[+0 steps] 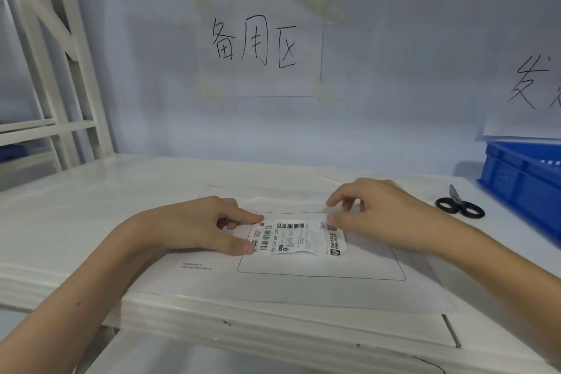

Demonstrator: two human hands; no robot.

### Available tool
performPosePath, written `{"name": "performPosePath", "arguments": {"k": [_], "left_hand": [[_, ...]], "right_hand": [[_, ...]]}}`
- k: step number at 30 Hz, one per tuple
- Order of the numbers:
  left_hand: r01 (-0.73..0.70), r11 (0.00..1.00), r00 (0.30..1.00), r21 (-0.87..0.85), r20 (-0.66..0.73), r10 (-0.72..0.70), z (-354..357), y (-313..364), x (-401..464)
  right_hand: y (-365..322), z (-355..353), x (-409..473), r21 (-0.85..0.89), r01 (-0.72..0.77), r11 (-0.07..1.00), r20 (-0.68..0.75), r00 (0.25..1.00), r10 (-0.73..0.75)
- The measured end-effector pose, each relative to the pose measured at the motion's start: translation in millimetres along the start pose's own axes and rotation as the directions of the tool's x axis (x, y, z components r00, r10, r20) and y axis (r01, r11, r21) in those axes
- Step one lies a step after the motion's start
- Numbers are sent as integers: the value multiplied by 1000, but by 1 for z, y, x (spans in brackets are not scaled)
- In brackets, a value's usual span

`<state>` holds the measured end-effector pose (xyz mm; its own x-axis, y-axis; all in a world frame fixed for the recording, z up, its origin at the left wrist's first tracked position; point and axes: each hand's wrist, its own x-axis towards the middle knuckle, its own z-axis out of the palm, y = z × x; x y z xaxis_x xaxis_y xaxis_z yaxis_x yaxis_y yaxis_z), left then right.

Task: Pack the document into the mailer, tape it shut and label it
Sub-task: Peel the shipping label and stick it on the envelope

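The shipping label [299,238] lies inside the printed frame on the upper face of the white mailer [303,285], near the frame's far edge, with its barcodes and small print facing up. Its middle and right part look wrinkled and slightly raised, so it does not seem fully stuck down yet.

The mailer rests flat on the tabletop [76,222], its near edge reaching the front lip. Its far flap looks folded over, but whether tape seals it cannot be told, and no tape roll shows. The document is out of sight; judging by the flat, closed mailer, it is probably already inside.

The left hand [200,226] presses the label's left end, thumb tip on the near corner and index fingertip on the far corner, with the other fingers curled under. The right hand [373,215] sits at the label's right end, thumb tip touching the far right corner and fingers loosely bent above the mailer; neither hand grips anything.

So packing and closing appear done, and labelling, the final step, is under way. What seems left is smoothing the wrinkled part flat.

1 pair of black-handled scissors [460,205] lies to the right, well apart from the mailer, with a blue crate [525,179] beyond it.
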<state>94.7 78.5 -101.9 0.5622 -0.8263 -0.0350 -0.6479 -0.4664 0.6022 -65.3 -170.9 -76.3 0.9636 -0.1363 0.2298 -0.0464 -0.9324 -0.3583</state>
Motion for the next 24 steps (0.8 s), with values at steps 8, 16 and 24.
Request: {"name": "performPosePath", "arguments": {"k": [8, 16, 24], "left_hand": [[-7, 1000, 1000, 0, 1, 7, 0, 2, -2], [-8, 1000, 1000, 6, 7, 8, -1, 2, -1], [-3, 1000, 1000, 9, 8, 3, -1, 2, -1]], "right_hand": [[7, 5, 3, 58, -171, 983, -26, 985, 173], [-6, 6, 0, 49, -197, 979, 200, 963, 184], [-10, 2, -3, 33, -223, 974, 246, 947, 208]]}}
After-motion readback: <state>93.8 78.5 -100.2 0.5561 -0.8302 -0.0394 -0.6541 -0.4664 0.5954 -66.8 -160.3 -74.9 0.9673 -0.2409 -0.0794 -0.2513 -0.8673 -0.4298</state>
